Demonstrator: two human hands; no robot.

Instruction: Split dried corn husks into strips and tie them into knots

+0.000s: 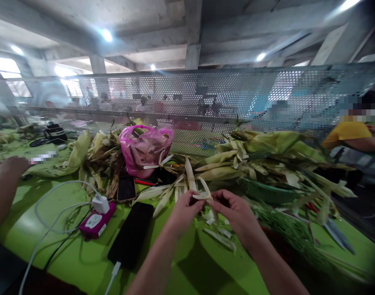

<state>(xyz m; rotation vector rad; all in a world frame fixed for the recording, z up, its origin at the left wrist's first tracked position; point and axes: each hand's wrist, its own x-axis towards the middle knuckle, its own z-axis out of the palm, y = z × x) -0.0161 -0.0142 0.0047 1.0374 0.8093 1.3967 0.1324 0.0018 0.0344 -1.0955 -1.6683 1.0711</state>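
Over the green table, my left hand (189,209) and my right hand (228,205) are close together, both pinching a pale corn husk strip (206,189). One end of it bends upward between the fingers. Just beyond my hands, more loose husk strips (164,200) fan out on the table. Below the fingers lie small husk scraps (219,239). To the right is a heap of corn husks (267,147), partly in front of and above a green basin (267,192). The fingertips partly hide the middle of the strip.
A charging phone (132,235), another phone (126,188) and a magenta power strip (98,221) lie to the left. Behind stands a pink plastic bag (146,149). Scissors (337,235) and green string (292,225) are at right. Another person's hand (15,166) is at far left.
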